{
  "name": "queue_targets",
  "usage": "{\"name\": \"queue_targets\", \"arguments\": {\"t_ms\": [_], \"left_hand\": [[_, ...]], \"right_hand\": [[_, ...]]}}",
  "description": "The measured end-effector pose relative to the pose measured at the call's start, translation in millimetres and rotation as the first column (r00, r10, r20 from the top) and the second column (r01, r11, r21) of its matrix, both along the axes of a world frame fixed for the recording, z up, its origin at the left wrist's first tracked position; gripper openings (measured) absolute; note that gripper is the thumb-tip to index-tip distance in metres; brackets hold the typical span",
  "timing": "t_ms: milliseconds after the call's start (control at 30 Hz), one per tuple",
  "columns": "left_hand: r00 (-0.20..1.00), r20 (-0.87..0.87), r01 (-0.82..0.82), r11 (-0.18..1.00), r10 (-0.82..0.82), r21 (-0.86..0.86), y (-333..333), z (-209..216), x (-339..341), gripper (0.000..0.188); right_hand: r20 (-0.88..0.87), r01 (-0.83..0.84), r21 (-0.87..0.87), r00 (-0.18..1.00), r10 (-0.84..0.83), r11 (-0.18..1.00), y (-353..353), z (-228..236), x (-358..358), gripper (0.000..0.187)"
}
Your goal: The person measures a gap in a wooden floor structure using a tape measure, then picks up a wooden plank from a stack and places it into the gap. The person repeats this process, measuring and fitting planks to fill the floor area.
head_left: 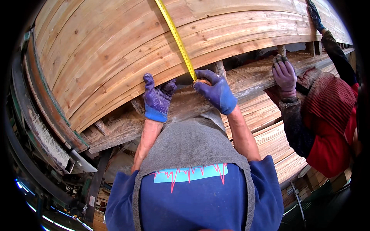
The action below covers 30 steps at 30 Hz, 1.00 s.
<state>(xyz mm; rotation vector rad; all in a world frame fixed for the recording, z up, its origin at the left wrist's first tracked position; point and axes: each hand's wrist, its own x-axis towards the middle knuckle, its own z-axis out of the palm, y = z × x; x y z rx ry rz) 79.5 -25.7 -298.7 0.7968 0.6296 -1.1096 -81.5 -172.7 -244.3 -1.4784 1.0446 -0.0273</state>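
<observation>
Tape measure [178, 41], one: yellow strip, narrow, straight, with dark graduations along its length. It runs across the pale boards [115, 48], from the upper edge of the view down to the right hand [217, 92], just past the boards' near edge. A shadow alongside suggests that part of the strip stands clear of the wood. An orange-brown piece at the lower end, mostly covered by the glove, is probably the case.

Handling, as judged: light; strip thin and springy, fairly stiff lengthwise, apt to kink if bent sharply; smooth face likely slippery under gloves. Best hold: round the case, thumb near its mouth, strip kept flat.

Right hand: purple-and-blue glove, fingers curled round the tape's lower end. Left hand [157, 98]: matching glove, fingers spread and bent, nothing visible in them; beside the boards' near edge, contact unclear.

Boards: long, knotted, laid side by side, presumably heavy and rigid as a group. Beneath their near edge, a wooden beam [248, 90], rough and strewn with shavings. Lower down, further boards [256, 123].

Outward: grey apron [189, 140] over blue shirt; at right, a co-worker [333, 119] in red, gloved; at left, a worn metal frame [44, 111].
</observation>
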Motion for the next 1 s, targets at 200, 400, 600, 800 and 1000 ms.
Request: {"name": "queue_targets", "arguments": {"t_ms": [200, 400, 600, 800, 1000], "left_hand": [[1.000, -0.017, 0.008, 1.000, -0.008, 0.029, -0.2, -1.0, 1.0, 0.069], [1.000, -0.008, 0.021, 0.999, -0.021, 0.033, -1.6, 0.9, -0.3, 0.071], [0.999, -0.008, 0.040, 0.999, -0.039, 0.036, 1.8, -4.4, 1.6, 0.073], [1.000, -0.018, 0.010, 1.000, -0.010, 0.029, 0.9, -5.1, 1.5, 0.072], [0.999, -0.022, 0.024, 0.999, -0.023, 0.029, 1.7, -2.7, 2.3, 0.067]], "right_hand": [[0.011, 0.029, 0.031, 1.000, -0.029, 0.999, 0.5, 5.2, 2.9, 0.034], [-0.028, 0.059, 0.058, 0.998, -0.057, 0.997, -0.6, 7.8, 1.7, 0.036], [-0.024, 0.051, 0.074, 0.998, -0.049, 0.996, -3.6, 7.2, 2.0, 0.034], [-0.011, 0.033, 0.052, 0.999, -0.032, 0.998, -4.0, 5.2, 1.3, 0.035], [0.011, 0.024, 0.011, 1.000, -0.024, 1.000, -2.3, 2.2, -1.1, 0.036]]}}
